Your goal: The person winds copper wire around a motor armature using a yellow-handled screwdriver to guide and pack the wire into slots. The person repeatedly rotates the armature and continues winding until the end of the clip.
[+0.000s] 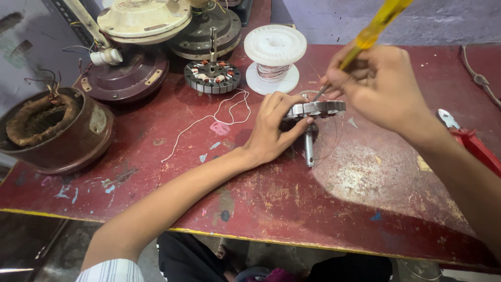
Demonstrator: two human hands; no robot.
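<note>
**Hands at work on a fan stator**

Head view: On a worn red table (292,209), the left hand (274,130) grips a bare metal stator (318,108) by its rim, its shaft resting on the tabletop. The right hand (383,86), closed around a yellow-handled screwdriver (368,36), sets the tip on the stator's top. Behind stand one wound stator (212,77), one white wire spool (275,57) and a brown motor housing (49,130) holding a copper coil. Red pliers (469,138) lie at right.
</note>
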